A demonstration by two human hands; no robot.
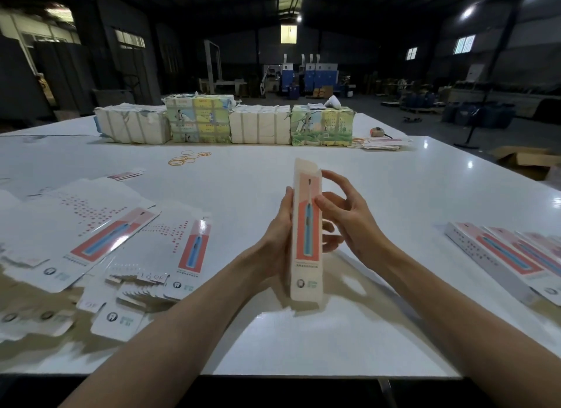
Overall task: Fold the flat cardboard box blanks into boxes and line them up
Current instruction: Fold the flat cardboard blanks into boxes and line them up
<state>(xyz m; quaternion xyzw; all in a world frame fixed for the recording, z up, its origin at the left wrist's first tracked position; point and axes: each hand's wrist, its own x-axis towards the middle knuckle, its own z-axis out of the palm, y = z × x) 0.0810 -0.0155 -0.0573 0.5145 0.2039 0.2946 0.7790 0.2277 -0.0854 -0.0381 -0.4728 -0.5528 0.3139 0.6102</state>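
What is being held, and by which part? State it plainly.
A partly folded box, upright: the left hand grips its left long edge near the middle, and the right hand pinches its right long edge.

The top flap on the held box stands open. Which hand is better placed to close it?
Right, probably. The right hand holds the box by its right edge, high up, index finger raised beside the upright top flap; the left hand grips the left side lower down, steadying it.
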